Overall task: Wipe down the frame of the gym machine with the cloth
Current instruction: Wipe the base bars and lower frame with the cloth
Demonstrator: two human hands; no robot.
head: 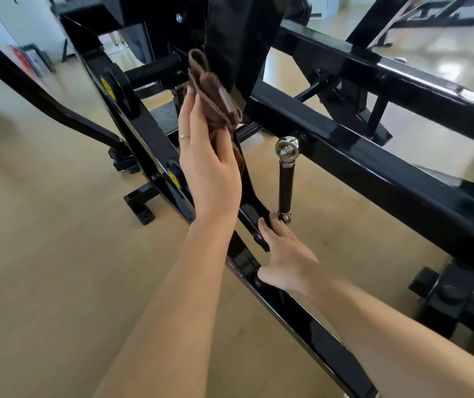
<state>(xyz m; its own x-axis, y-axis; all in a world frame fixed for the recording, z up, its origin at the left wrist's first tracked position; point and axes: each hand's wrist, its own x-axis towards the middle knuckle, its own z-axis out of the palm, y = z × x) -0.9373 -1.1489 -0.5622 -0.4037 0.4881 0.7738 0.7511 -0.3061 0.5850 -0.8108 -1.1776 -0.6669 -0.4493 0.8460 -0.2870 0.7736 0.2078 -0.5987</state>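
A black steel gym machine frame (373, 173) fills the middle and right of the head view, with beams running diagonally. My left hand (207, 156) holds a bunched brown cloth (215, 96) up against a black upright part of the frame near the top centre. The fingers lie fairly straight along the cloth and the thumb is hidden behind it. Lower down, my right hand (284, 254) grips a narrow black bar of the frame, its fingers curled round the far side, just below a black linkage rod (285, 185) with a chrome eye joint.
Light wooden floor (58, 254) spreads to the left and under the machine. Yellow warning stickers (107, 88) sit on the left beam. Black frame feet (139, 206) stand on the floor. More black equipment stands at the far right and back.
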